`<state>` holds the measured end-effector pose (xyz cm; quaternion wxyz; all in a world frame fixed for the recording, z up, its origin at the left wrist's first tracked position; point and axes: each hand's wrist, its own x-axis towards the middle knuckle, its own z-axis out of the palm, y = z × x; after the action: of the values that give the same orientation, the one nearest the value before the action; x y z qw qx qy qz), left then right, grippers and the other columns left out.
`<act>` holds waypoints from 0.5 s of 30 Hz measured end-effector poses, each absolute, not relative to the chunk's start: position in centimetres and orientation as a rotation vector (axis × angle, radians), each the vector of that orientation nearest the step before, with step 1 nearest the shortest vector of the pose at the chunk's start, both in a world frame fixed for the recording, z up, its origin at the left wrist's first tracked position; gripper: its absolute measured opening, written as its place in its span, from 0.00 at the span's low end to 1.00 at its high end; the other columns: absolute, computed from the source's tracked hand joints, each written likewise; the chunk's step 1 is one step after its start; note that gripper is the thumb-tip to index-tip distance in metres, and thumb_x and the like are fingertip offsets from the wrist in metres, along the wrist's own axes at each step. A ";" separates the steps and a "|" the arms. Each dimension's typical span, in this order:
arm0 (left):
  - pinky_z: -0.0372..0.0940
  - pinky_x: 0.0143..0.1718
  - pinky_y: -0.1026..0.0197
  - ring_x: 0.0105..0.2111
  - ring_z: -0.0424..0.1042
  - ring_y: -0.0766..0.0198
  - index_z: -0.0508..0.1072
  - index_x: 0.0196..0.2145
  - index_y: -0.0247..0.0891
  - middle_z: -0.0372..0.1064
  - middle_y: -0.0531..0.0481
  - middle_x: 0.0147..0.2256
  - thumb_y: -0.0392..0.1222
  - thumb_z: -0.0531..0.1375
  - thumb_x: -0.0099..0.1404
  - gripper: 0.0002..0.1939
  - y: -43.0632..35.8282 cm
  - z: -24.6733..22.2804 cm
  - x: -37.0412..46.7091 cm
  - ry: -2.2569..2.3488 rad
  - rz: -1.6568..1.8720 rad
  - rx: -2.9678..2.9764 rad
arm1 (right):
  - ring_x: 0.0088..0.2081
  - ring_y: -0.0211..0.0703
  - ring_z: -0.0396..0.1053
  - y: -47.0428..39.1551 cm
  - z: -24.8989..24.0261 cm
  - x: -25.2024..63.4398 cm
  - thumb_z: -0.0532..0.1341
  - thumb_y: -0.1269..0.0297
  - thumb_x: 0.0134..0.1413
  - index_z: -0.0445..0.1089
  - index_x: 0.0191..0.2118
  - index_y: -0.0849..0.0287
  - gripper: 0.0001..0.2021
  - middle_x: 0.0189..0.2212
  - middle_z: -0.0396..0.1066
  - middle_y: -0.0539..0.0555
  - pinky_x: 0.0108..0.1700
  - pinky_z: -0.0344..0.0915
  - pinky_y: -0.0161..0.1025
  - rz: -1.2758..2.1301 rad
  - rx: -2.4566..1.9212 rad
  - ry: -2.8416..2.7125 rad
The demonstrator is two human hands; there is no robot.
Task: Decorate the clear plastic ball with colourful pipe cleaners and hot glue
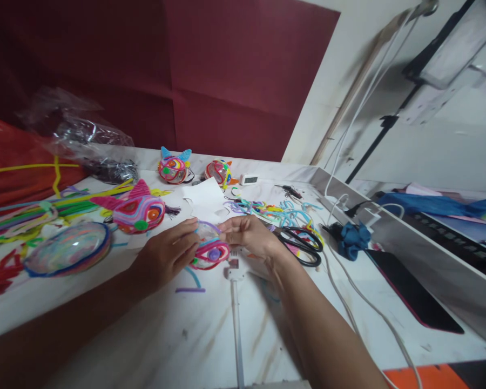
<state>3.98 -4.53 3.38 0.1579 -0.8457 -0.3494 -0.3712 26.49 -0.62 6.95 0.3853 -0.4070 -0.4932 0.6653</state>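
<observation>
Between my two hands is a clear plastic ball (206, 232) with red, pink and white pipe cleaners wound over its near side. A purple spot and a green spot sit among them. My left hand (164, 254) grips the ball's left side, its fingers curled. At the upper right of the ball, my right hand (249, 235) has thumb and fingers closed on the end of a purple pipe cleaner (209, 225) that arches over the top. Short blue and purple pipe cleaner pieces (190, 290) lie on the table just below.
Black-handled scissors (303, 246) lie right of my right hand. Left are a pink decorated ball (140, 213), a clear shell with a blue rim (71, 248) and loose pipe cleaners. Two finished-looking balls (173, 168) stand at the back. White cables (360, 302) and a phone (417, 292) lie right.
</observation>
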 end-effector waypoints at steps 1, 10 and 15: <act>0.72 0.55 0.55 0.55 0.74 0.57 0.75 0.45 0.44 0.75 0.45 0.53 0.37 0.55 0.71 0.10 -4.5 3.1 3.8 -0.995 -1.045 -2.421 | 0.20 0.33 0.67 -0.6 6.9 26.5 0.74 0.71 0.21 0.76 0.24 0.61 0.14 0.17 0.73 0.46 0.25 0.65 0.31 1.690 -1.036 -1.256; 0.67 0.60 0.52 0.61 0.68 0.55 0.76 0.51 0.48 0.72 0.48 0.57 0.29 0.49 0.72 0.22 -5.0 2.4 3.4 -0.941 -0.967 -2.423 | 0.20 0.34 0.67 -0.6 6.9 26.7 0.75 0.71 0.22 0.76 0.25 0.61 0.15 0.17 0.72 0.46 0.26 0.64 0.32 1.704 -1.038 -1.269; 0.65 0.62 0.52 0.62 0.67 0.56 0.74 0.55 0.52 0.71 0.49 0.58 0.31 0.50 0.72 0.23 -4.7 2.2 3.1 -0.919 -0.938 -2.450 | 0.20 0.34 0.66 -0.3 6.7 26.8 0.75 0.71 0.23 0.76 0.25 0.62 0.14 0.17 0.72 0.46 0.26 0.65 0.33 1.699 -1.034 -1.297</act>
<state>3.15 -4.67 2.24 0.1800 -0.8671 -0.3251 -0.3318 26.83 -0.27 6.71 0.3743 -0.4040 -0.5065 0.6634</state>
